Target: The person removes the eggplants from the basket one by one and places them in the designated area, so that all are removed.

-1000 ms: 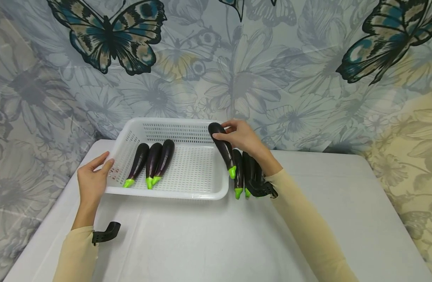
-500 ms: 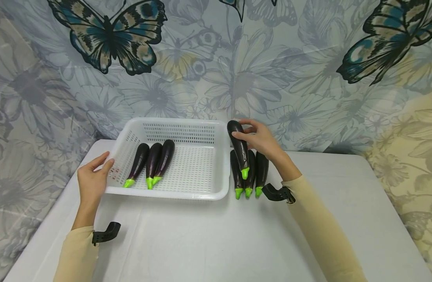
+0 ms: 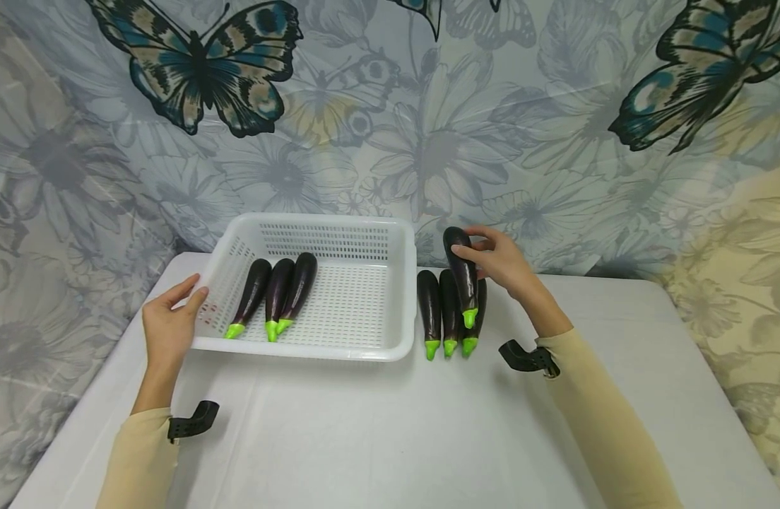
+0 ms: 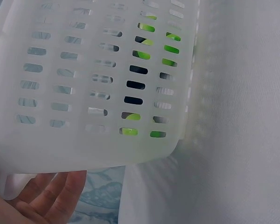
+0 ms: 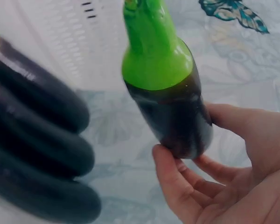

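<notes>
My right hand (image 3: 501, 261) pinches an eggplant (image 3: 463, 276) near its thick dark end between thumb and fingers. Its bright green stem end hangs down toward me, raised above the table to the basket's right. Three more eggplants (image 3: 430, 311) lie side by side there, the rightmost partly hidden behind the held one; the right wrist view shows their rounded ends (image 5: 60, 149). My left hand (image 3: 169, 322) grips the left edge of a white plastic basket (image 3: 339, 353), its fingers (image 4: 67, 193) at the rim in the left wrist view. Inside the basket's left part rest three eggplants (image 3: 278, 293).
A white-covered table (image 3: 377, 431) bears everything. Behind it hangs a backdrop (image 3: 441, 155) printed with flowers and butterflies, close to the basket's far side. Each wrist carries a black camera mount (image 3: 526, 357).
My right hand has carried the eggplant rightward from the basket's right rim, across the row lying on the table. The left hand and basket have stayed nearly still.
</notes>
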A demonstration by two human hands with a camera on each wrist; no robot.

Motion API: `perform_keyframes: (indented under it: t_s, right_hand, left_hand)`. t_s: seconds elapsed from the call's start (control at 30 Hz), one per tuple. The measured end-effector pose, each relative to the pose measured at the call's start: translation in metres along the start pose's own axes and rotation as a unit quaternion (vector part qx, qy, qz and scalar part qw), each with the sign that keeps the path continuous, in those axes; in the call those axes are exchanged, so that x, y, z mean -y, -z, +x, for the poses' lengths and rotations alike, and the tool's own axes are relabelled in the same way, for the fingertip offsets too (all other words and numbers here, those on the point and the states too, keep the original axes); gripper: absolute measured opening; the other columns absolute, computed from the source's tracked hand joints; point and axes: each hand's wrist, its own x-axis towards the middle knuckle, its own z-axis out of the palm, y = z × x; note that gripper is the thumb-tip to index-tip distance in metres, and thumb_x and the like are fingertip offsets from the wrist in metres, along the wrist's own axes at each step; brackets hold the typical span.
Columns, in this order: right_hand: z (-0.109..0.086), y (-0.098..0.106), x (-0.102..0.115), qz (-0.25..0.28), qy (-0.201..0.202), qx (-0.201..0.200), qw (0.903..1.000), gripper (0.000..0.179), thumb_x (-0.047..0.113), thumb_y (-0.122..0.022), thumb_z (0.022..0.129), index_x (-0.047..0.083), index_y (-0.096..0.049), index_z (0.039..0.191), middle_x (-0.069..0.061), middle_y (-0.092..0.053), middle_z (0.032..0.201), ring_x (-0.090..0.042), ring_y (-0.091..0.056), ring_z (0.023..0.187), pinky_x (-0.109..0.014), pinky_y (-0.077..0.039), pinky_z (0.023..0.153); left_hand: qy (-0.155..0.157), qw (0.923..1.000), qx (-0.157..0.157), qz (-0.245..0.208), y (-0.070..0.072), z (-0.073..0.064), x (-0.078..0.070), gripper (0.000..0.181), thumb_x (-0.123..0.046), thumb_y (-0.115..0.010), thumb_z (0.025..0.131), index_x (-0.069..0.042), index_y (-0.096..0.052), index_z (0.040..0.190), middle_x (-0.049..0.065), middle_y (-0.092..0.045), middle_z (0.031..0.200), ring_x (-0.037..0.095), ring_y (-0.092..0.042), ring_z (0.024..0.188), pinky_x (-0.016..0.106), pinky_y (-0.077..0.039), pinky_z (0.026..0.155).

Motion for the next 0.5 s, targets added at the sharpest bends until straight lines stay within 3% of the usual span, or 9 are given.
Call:
perform_keyframes:
  t_s: [0.27,0.5]
  right_hand:
    - [-0.004,0.01,-0.028,0.003,-0.015,-0.028,0.9995,0.068,0.04,-0.062,0.095,0.007,-0.037,0.15,-0.027,-0.047,0.137,-0.041,-0.056,0.111,-0.047,-0.054,0.086]
    - [-0.007,0.018,-0.037,0.008,-0.017,-0.04,0.999,0.072,0.044,-0.063,0.094,0.007,-0.037,0.151,-0.027,-0.047,0.136,-0.041,-0.054,0.115,-0.045,-0.054,0.086]
  left_hand:
    - [0.002,1.0,0.007,0.001,0.0,0.0,0.001,0.039,-0.025,-0.065,0.096,-0.013,-0.063,0.132,0.017,-0.061,0.129,-0.014,-0.058,0.069,0.009,-0.048,0.059]
    - [0.005,1.0,0.008,0.001,0.0,0.0,0.001,0.039,-0.026,-0.064,0.096,-0.013,-0.063,0.133,0.016,-0.061,0.13,-0.015,-0.057,0.07,0.008,-0.047,0.06]
